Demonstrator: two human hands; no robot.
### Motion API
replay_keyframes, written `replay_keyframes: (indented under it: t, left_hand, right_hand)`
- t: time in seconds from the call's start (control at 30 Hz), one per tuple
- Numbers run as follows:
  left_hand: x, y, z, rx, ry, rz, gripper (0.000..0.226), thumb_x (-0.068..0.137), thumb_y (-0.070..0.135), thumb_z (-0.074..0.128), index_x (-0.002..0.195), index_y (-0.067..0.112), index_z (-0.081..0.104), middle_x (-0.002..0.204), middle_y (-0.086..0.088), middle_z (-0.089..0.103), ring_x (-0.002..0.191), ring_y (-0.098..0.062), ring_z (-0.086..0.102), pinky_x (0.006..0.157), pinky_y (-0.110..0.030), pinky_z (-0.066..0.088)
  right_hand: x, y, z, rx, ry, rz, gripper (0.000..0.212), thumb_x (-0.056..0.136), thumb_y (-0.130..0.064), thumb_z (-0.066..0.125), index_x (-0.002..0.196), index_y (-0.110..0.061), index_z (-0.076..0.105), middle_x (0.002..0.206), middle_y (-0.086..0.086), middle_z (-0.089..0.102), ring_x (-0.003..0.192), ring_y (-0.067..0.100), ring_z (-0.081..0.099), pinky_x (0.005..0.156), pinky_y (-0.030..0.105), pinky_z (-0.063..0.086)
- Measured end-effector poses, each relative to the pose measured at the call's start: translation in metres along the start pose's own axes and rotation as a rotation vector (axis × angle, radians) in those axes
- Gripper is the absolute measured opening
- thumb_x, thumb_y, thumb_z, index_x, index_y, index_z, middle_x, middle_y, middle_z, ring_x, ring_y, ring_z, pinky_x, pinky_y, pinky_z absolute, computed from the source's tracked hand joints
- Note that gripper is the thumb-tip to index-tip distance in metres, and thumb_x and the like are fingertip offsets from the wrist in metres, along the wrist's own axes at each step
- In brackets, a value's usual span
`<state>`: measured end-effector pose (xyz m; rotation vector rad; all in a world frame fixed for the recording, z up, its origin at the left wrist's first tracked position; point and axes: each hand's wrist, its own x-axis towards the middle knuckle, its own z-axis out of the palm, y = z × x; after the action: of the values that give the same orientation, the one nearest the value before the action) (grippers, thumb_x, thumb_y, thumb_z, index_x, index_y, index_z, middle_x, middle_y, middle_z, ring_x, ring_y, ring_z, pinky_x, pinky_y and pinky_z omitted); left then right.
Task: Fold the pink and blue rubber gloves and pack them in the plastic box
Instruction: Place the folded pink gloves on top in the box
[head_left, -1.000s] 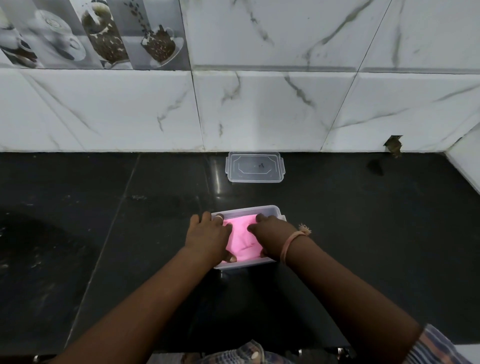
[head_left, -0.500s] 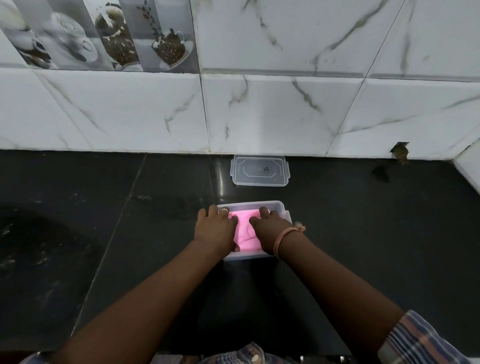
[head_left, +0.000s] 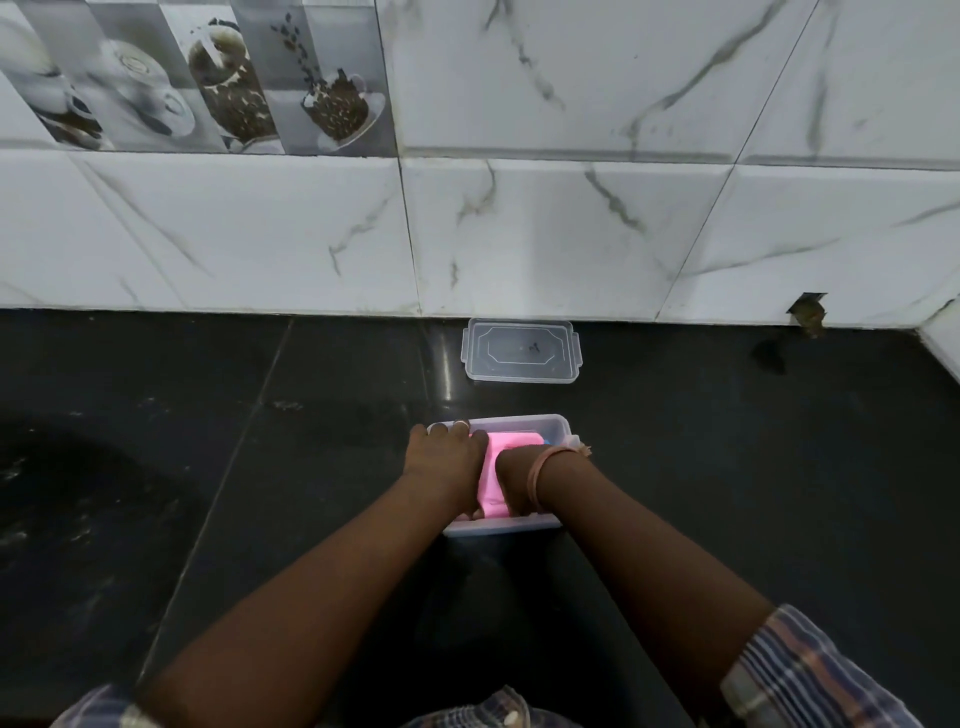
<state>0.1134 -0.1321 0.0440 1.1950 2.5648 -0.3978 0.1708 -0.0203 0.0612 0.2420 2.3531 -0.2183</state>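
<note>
Counter (head_left: 208, 467) is bare left and right of the box (head_left: 558, 428), room to pass either side. Only obstacle ahead is the lid (head_left: 522, 351) at upper centre, touching the wall (head_left: 571, 234), gap between it and box.

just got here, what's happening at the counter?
A person is packing folded rubber gloves into a clear plastic box on the black counter. The left hand and right hand are both in the box, pressing down on the pink glove. A sliver of blue, likely the blue glove, shows at the right edge of the pink glove. The box's lid lies apart, further back near the tiled wall, not yet on.
</note>
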Motion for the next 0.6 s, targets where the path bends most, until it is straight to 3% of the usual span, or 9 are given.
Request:
replay_keyframes:
  t: [0.1,0.2,0.27,0.33,0.43,0.6]
  left_hand:
    - [0.012,-0.006,-0.015,-0.149,-0.016,0.002,0.050,0.079,0.044,0.079,0.125,0.025,0.066,0.126,-0.006,0.067,0.116,-0.030,0.066,0.095,-0.041,0.051]
    - [0.027,-0.017,-0.030,-0.391,0.154,-0.095,0.012,0.090,0.023,0.059,0.095,0.017,0.068,0.101,-0.010,0.073,0.096,-0.034,0.072,0.075,-0.037,0.056]
    - [0.035,-0.023,-0.034,-0.532,0.230,-0.187,0.011,0.091,0.022,0.055,0.084,0.019,0.064,0.095,-0.012,0.073,0.090,-0.035,0.072,0.070,-0.034,0.052]
    - [0.042,-0.026,-0.032,-0.644,0.261,-0.263,0.015,0.091,0.024,0.056,0.086,0.017,0.068,0.095,-0.011,0.075,0.090,-0.034,0.072,0.071,-0.033,0.052]
    - [0.047,-0.027,-0.020,-0.756,0.248,-0.354,0.020,0.091,0.023,0.057,0.088,0.012,0.074,0.091,-0.011,0.077,0.090,-0.032,0.073,0.070,-0.033,0.052]
    - [0.050,-0.037,-0.002,-0.998,0.255,-0.517,0.021,0.091,0.023,0.058,0.094,0.017,0.078,0.101,-0.006,0.079,0.097,-0.029,0.073,0.085,-0.036,0.058]
  right_hand:
    - [0.005,0.016,-0.027,0.230,-0.067,-0.020,0.022,0.084,-0.013,0.076,0.103,-0.002,0.070,0.097,0.017,0.076,0.076,0.027,0.073,0.085,0.043,0.061]
    - [0.029,0.040,-0.063,0.455,0.221,0.027,0.014,0.085,-0.009,0.070,0.095,0.000,0.071,0.082,0.017,0.075,0.071,0.030,0.076,0.071,0.044,0.064]
    - [0.050,0.051,-0.075,0.377,0.460,0.080,0.018,0.087,-0.013,0.063,0.100,-0.003,0.070,0.095,0.016,0.073,0.088,0.032,0.072,0.081,0.041,0.060]
    - [0.070,0.057,-0.071,0.275,0.555,0.119,0.025,0.089,-0.012,0.059,0.112,-0.002,0.065,0.113,0.019,0.068,0.107,0.037,0.065,0.092,0.040,0.054]
    - [0.094,0.061,-0.053,0.167,0.485,0.147,0.033,0.089,-0.007,0.059,0.122,-0.002,0.062,0.126,0.021,0.063,0.116,0.038,0.061,0.097,0.043,0.052]
    - [0.109,0.067,-0.049,0.143,0.495,0.149,0.035,0.097,-0.012,0.045,0.131,-0.011,0.052,0.128,0.021,0.059,0.119,0.041,0.057,0.099,0.049,0.048]
